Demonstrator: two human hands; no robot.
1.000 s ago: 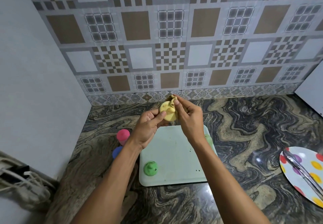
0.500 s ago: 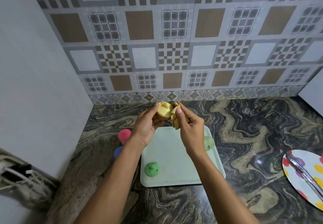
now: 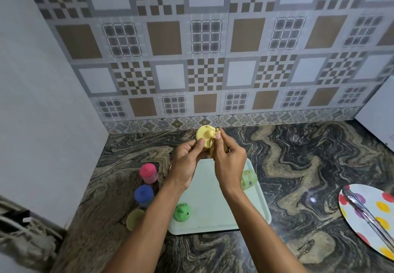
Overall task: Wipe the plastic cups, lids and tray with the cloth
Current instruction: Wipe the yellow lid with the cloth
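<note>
1. Left hand [image 3: 187, 162] grips a yellow lid [image 3: 205, 137], thumb on its face, fingers behind; held in the air above the far edge of the tray [image 3: 213, 198].
2. Right hand [image 3: 229, 164] pinches a yellowish cloth [image 3: 213, 150] against the right side of the yellow lid; cloth is bunched between fingers and lid, mostly hidden.
3. Yellow lid: round, pale yellow, with a raised knob near centre; its edge details are too small to read.
4. Tray: pale mint, rectangular with rounded corners, lying flat on the counter [image 3: 298, 166] under both forearms; a few dark specks on its surface.
5. On the tray: green lid [image 3: 181, 212] near the front left corner, pale green cup [image 3: 248, 180] lying on its side at the right edge, partly behind the right wrist.
6. Left of the tray on the counter: pink cup [image 3: 148, 173], blue cup [image 3: 144, 195] just in front of it, yellow-green cup [image 3: 134, 219] nearer still, partly covered by the left forearm.
7. Counter: dark marble-look with swirling tan veins, glossy.
8. Back wall [image 3: 202, 59]: patterned tiles in brown, grey and white squares; plain pale side wall [image 3: 42, 102] at left.
9. Right edge: polka-dot plate [image 3: 351, 215] cut off by the frame, metal tongs [image 3: 366, 215] lying on it.
10. Bottom left: blurred greyish clutter, cannot identify.
</note>
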